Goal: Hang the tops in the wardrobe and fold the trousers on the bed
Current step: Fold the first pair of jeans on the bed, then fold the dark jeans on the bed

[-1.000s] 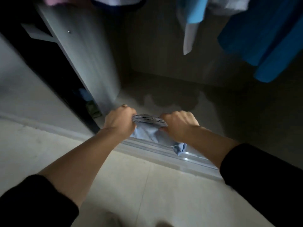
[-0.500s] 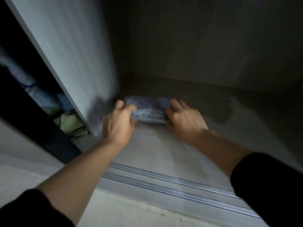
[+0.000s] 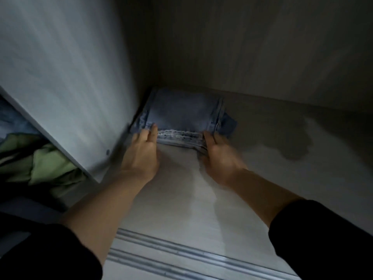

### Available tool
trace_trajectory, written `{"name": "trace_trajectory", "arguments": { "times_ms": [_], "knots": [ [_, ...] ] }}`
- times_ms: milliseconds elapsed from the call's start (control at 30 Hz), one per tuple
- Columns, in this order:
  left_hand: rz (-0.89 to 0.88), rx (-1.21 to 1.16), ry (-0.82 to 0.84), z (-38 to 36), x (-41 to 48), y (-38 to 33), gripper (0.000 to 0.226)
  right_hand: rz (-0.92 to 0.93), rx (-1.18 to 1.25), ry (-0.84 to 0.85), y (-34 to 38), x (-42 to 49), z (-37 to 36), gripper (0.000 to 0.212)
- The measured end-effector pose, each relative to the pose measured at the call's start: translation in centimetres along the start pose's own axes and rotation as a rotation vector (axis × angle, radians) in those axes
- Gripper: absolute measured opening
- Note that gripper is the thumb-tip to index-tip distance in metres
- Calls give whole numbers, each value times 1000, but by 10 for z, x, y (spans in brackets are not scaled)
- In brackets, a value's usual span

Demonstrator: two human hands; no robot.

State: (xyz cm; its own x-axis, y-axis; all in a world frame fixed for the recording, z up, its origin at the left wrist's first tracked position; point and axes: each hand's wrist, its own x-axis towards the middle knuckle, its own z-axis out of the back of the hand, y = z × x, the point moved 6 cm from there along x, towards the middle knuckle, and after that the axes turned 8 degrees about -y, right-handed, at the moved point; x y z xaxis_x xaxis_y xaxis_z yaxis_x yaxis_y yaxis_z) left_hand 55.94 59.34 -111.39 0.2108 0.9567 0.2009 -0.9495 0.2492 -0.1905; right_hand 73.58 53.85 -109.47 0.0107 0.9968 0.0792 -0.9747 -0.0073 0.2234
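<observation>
Folded jeans [image 3: 181, 112] sit in the back-left corner of the wardrobe floor [image 3: 181, 188], long axis 9-to-3, at 12 o'clock from left hand [image 3: 141, 154] and right hand [image 3: 220, 158], equally near, each grip wide, straight fingers touching the near edge.

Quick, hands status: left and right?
Left hand: open, straight fingers against the near edge of the folded jeans.
Right hand: at the jeans' near right corner; fingers blurred, grip cannot be told.

Both arms stretched forward; left hand [image 3: 143, 152] and right hand [image 3: 221, 158] apart, palms facing inward, fingers straight.
</observation>
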Motion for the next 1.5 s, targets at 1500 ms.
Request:
{"name": "trace_trajectory", "arguments": {
  "times_ms": [1500],
  "knots": [
    [-849, -234, 688, 597, -316, -587, 41, -1169, 290, -169, -69, -573, 697, 82]
  ]
}}
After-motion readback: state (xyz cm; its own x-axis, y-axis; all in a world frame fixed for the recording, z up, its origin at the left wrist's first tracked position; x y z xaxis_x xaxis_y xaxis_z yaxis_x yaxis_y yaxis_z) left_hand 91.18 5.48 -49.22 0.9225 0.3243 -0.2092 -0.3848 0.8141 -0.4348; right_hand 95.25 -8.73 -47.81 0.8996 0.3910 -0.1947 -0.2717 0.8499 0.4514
